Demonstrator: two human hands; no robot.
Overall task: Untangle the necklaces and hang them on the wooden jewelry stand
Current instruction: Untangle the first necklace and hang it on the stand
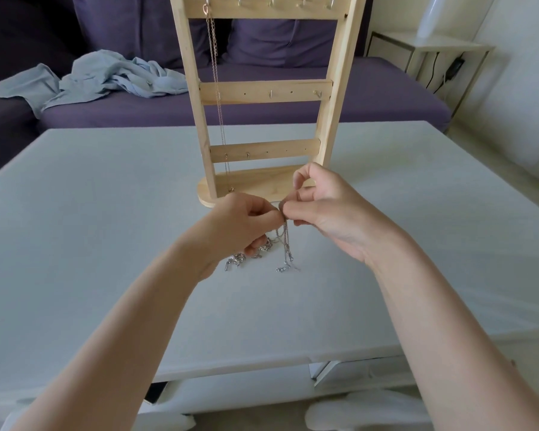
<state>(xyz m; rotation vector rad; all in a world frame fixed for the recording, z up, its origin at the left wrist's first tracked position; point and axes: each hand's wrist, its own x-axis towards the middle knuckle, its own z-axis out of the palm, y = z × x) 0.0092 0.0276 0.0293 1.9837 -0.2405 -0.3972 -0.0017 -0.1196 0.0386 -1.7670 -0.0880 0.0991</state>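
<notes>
Silver chains hang in a small bunch from two hands held close together, just above the pale bench. The left hand and the right hand meet in the middle, fingertips nearly touching. Each hand's grip is pinched tight on the same spot of chain, thumb against first finger. I think they pinch so close because a knot sits there and they want to pick it apart. The other fingers of the right hand curl up and out of the way.

More of the silver tangle droops below the left hand and seems to rest on the bench. The loose ends dangle down so they can fall free.

Just past the hands stands the wooden jewelry stand, close enough to reach. One rose gold necklace already hangs from a hook at the far top left and runs down to the base. The other hooks look bare.

Far behind is a purple sofa with a blue cloth on it.
</notes>
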